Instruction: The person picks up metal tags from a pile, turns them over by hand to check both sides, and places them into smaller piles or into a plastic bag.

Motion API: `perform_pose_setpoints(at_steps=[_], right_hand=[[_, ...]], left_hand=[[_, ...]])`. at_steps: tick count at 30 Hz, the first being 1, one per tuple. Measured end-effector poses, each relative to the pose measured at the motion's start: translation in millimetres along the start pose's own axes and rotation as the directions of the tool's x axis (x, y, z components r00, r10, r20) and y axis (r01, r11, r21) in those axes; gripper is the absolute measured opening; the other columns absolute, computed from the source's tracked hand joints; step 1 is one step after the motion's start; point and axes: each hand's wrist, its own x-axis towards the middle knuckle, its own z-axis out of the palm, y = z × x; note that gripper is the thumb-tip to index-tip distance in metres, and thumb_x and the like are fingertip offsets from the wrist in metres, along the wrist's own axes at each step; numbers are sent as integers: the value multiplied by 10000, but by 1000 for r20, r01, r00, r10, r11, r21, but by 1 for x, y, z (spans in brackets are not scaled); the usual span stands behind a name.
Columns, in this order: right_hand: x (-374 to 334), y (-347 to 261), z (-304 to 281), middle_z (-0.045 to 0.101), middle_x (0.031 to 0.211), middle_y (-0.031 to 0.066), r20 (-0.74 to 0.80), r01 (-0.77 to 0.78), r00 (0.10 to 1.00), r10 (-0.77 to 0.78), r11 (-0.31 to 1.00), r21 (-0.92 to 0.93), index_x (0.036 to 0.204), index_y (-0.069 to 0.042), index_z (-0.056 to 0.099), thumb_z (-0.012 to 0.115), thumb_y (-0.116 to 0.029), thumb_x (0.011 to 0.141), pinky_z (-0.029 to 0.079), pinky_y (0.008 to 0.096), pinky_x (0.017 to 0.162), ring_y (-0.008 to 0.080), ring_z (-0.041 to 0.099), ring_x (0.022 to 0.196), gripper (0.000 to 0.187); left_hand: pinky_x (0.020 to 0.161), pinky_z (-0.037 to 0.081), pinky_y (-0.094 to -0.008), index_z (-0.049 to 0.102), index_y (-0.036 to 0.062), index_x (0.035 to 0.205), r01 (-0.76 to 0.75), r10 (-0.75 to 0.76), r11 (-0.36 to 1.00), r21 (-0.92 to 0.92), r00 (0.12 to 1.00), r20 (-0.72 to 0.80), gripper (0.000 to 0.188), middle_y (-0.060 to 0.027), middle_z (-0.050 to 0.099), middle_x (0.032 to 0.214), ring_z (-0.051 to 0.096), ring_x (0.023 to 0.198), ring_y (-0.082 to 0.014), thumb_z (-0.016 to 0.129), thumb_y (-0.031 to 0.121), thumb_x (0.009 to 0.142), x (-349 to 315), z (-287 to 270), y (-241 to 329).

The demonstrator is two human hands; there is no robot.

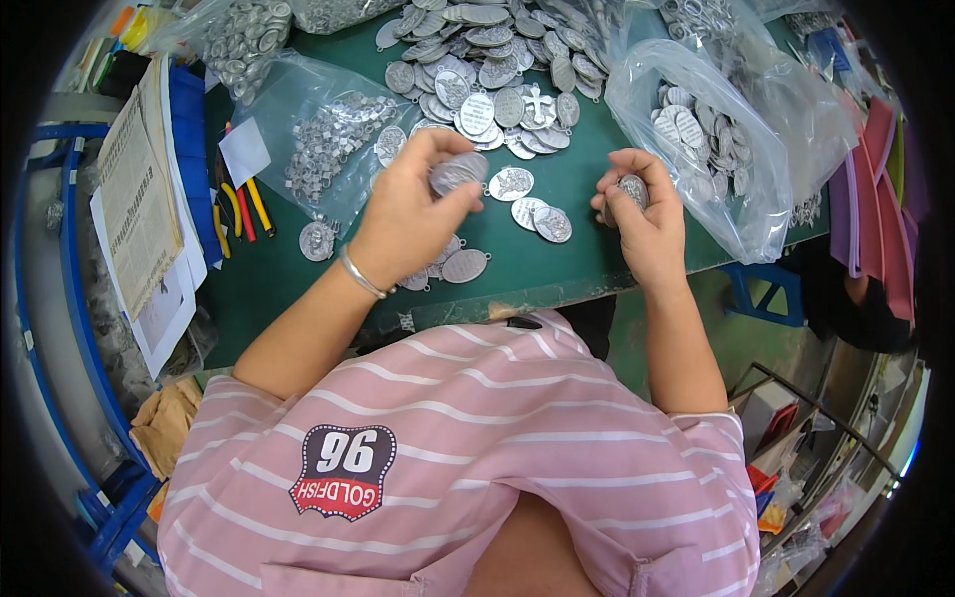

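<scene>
Left hand (pixel 413 204) pinching an oval metal medal (pixel 458 172) between thumb and fingertips, flat face up, long axis running left to right. Right hand (pixel 647 214) curled shut around a second medal (pixel 633 187), only its rim showing. Between both hands, on the green table (pixel 577 179): three loose medals (pixel 527 207), nearer the left hand. Farther off, a big heap of medals (pixel 497 70); far right, just beyond the right hand, an open clear bag (pixel 696 129) of more.
</scene>
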Motion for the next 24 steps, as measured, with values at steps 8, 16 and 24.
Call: perform_pose_setpoints(at_steps=[8,16,24], right_hand=[[-16,-7,32,574,969,119,332,394,918,-218,606,-691,995,-19,609,795,-114,656,492,402,706,319,598,847,399],[-18,-8,30,558,846,104,320,408,913,-254,607,-682,945,-46,596,775,-62,636,475,392,723,305,561,848,358],[-16,-7,24,562,851,128,366,422,902,-228,640,-642,933,-24,614,746,-39,658,462,406,765,332,550,852,305]], left_hand=[[719,502,-323,570,29,1005,-501,493,669,549,852,177,330,-108,588,967,619,845,-264,707,6,705,18,10,0],[729,492,-388,582,28,1019,-396,322,618,679,915,241,400,-140,558,943,590,853,-333,760,10,661,23,21,-3],[703,491,-391,585,42,1007,-438,360,625,646,896,260,386,-138,547,932,588,804,-317,758,5,663,23,21,-6]])
